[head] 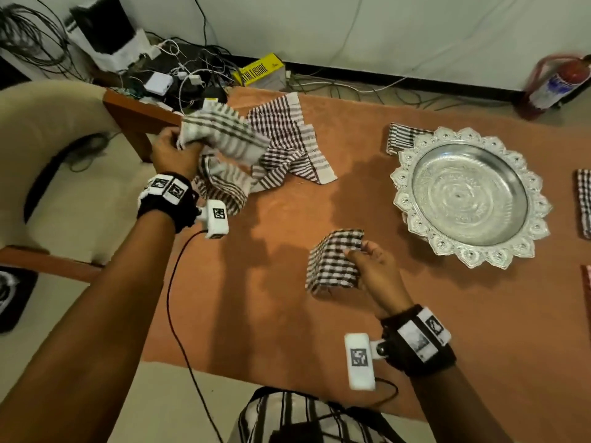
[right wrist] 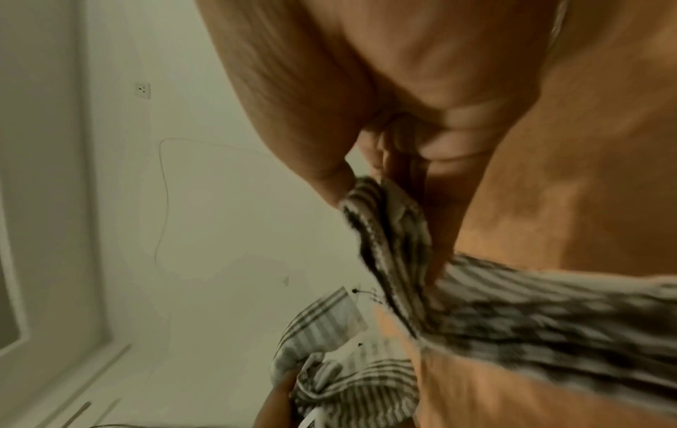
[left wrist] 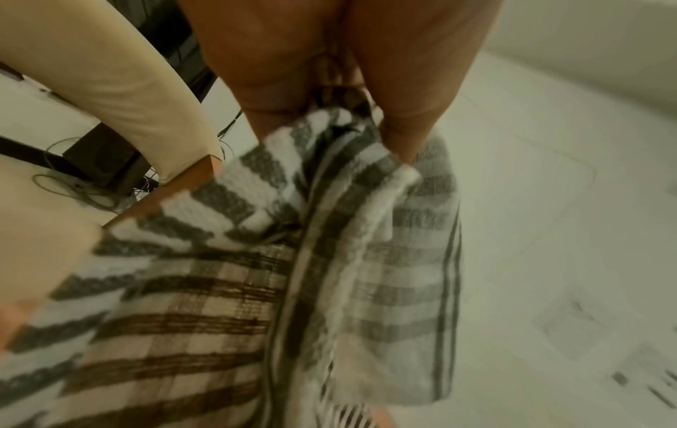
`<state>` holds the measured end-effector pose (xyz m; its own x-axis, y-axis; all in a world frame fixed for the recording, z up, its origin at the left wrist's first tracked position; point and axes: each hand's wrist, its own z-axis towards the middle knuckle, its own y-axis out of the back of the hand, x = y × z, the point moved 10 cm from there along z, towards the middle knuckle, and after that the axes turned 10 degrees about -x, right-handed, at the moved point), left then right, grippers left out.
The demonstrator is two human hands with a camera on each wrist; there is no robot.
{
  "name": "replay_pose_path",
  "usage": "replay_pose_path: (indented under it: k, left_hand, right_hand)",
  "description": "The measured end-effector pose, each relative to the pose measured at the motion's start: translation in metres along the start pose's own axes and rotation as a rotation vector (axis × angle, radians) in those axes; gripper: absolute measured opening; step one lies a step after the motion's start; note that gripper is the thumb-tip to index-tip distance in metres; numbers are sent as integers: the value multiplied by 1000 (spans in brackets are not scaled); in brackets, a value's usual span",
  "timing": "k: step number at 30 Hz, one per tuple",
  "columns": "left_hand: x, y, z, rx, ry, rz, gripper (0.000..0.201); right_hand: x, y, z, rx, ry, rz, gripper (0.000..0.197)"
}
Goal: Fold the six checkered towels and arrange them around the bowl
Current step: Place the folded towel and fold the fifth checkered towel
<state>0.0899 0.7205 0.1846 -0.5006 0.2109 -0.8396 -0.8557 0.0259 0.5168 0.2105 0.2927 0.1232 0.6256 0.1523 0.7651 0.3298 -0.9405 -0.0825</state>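
A silver bowl with a scalloped rim stands at the table's right. My right hand pinches a folded brown-checkered towel just above the table, left of the bowl; the right wrist view shows the thumb and fingers on this folded towel. My left hand grips a crumpled grey-checkered towel lifted over the far left corner; the left wrist view shows the grey towel bunched between the fingers. An unfolded brown-checkered towel lies beneath it. Folded towels lie behind the bowl and at its right.
The table has an orange cloth top. A cream chair stands at the left. Cables, chargers and a yellow box crowd the floor behind. A red fire extinguisher lies at the far right. A red-patterned edge shows at the right border.
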Motion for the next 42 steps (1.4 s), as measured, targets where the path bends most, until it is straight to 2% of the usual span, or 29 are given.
replay_pose_path:
  k: [3,5,7,10,12,14,18,20,24,28,30,32,34,35,36,37,38,39,40,41,42]
  left_hand:
    - [3,20,27,-31,66,-121,40]
    - [4,30,38,-26,59,-158,50]
    - [13,34,41,-5,64,-162,50]
    - [28,30,38,53,41,-166,47]
    - [35,27,33,101,5,-147,44]
    - [43,30,26,93,9,-143,39]
    - [53,31,12,94,29,-165,39]
    - [55,28,4,103,49,-187,38]
    - [52,19,-12,112,47,-211,37]
    - [32,6,-10,121,33,-260,33]
    - [3,-3,-1,125,-61,-290,34]
    - [-28,-25,7,218,-148,-358,40]
    - [-48,-58,7,412,-187,-391,59]
    - [-51,-71,4,485,-210,-334,69]
    - [-42,-80,4,491,-240,-198,74]
    - [-29,-82,2,462,-263,-31,72]
    - [-10,-78,-2,411,-261,136,62]
    - [17,-72,-11,386,-207,275,47]
    - [48,-67,-28,430,-119,391,34]
    - [82,-65,-53,540,-17,489,34]
    - [115,-64,-84,679,78,566,45]
  right_hand:
    - [17,-41,6,-61,-3,273,20]
    - [1,-63,12,-103,-71,318,18]
    - [-41,-87,19,-82,-177,183,15]
    - [-137,-119,6,161,-519,-61,16]
    - [-181,-120,-6,289,-652,-211,14]
    - [-193,-104,1,278,-615,-352,20]
    - [-162,-58,54,36,-269,-512,21]
    - [-143,-48,72,-60,-158,-549,16]
    - [-152,-68,77,-14,-183,-543,20]
    - [-171,-80,82,-37,-199,-540,50]
    - [-169,-84,82,-59,-177,-589,42]
    - [-168,-90,81,-50,-163,-625,38]
    - [-170,-89,83,-52,-153,-604,34]
    - [-170,-88,84,-52,-150,-577,30]
    - [-173,-87,85,-43,-160,-548,27]
    - [-176,-86,86,-21,-183,-516,26]
    - [-178,-87,86,6,-200,-477,27]
    - [-180,-88,86,35,-209,-438,27]
    - [-180,-89,87,55,-210,-407,27]
    - [-180,-89,87,69,-211,-385,27]
    - [-179,-88,86,76,-211,-365,26]
